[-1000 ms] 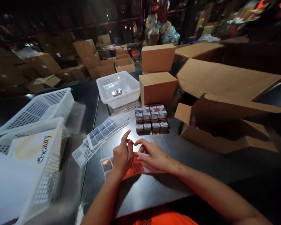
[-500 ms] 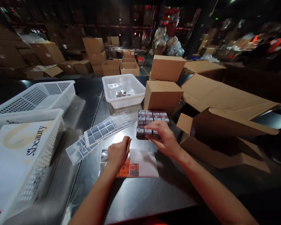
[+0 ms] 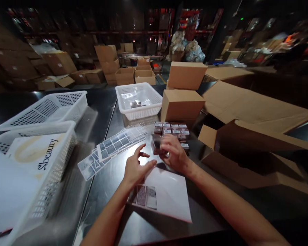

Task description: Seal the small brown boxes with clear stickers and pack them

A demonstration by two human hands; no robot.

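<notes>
Right hand (image 3: 175, 155) has its grip pinched on one small dark carton with a white barcode label (image 3: 156, 143), lifted just off the near-left corner of the block of matching small dark cartons (image 3: 175, 131) on the dark glossy surface (image 3: 154, 218). Left hand (image 3: 136, 169) has fingers spread, holding nothing, palm resting on the top-left edge of a white label backing sheet (image 3: 166, 194); a few dark printed labels remain at the sheet's left end. Left of the hands, overlapping strips of clear-backed barcode stickers (image 3: 113, 145) lie fanned on the surface. Behind them, a white perforated plastic basket (image 3: 149, 90) holds a few small shiny silver items near its centre, too small to identify. Just right of that basket, a closed brown cardboard box (image 3: 181, 106) sits behind the carton block, with a second closed brown cardboard box (image 3: 186, 73) behind it, higher up. Far right, a large open brown cardboard carton with flaps spread (image 3: 246, 150) lies on its side; interior is dark, contents cannot be told. Near left, a white mesh plastic bin (image 3: 53, 164) holds a white bag printed "Sbeauty" (image 3: 33, 153); behind it a second white mesh plastic tray (image 3: 46, 109) sits tilted, contents not visible. Background is dim warehouse shelving with stacked brown boxes (image 3: 66, 65).
</notes>
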